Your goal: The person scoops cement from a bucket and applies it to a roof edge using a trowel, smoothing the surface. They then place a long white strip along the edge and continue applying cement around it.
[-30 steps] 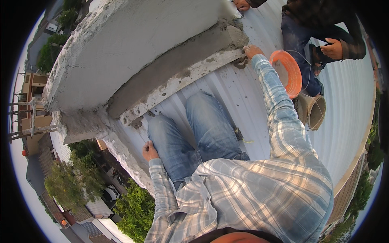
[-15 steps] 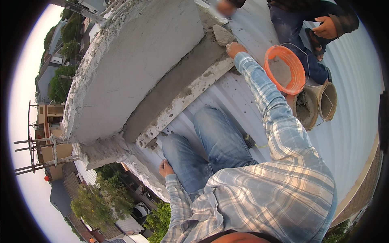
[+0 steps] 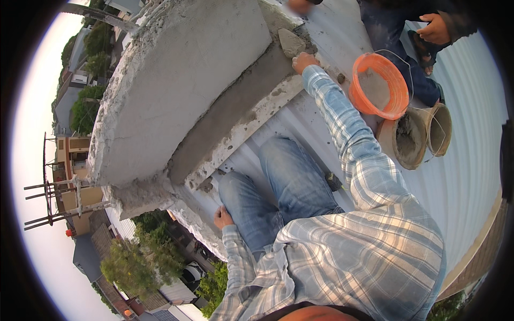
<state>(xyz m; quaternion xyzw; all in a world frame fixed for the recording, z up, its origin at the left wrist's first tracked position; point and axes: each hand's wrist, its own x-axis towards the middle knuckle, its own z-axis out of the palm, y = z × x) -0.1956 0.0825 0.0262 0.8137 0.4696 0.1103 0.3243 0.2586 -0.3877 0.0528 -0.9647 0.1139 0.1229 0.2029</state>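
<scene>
My right hand (image 3: 305, 62) grips a trowel (image 3: 292, 44) at the upper end of a band of wet grey mortar (image 3: 227, 109), along the foot of the rough plastered wall (image 3: 171, 75). A pale, mortar-spotted strip (image 3: 265, 117) borders the band's near side. My left hand (image 3: 223, 216) rests beside my left knee near the concrete edge, its fingers curled; what is under them is hidden. I kneel on a white corrugated metal roof (image 3: 466, 155).
An orange bucket (image 3: 396, 101) with mortar stands at my right, beside two dirty containers (image 3: 409, 155), (image 3: 440, 125). A dark tool (image 3: 333, 182) lies by my right knee. A co-worker (image 3: 433, 29) crouches at the top right. Beyond the left edge are scaffold poles (image 3: 48, 208), trees and rooftops below.
My right hand has moved a little leftward along the top of the mortar band with the trowel. The view has shifted; the co-worker's upper hand is blurred.
</scene>
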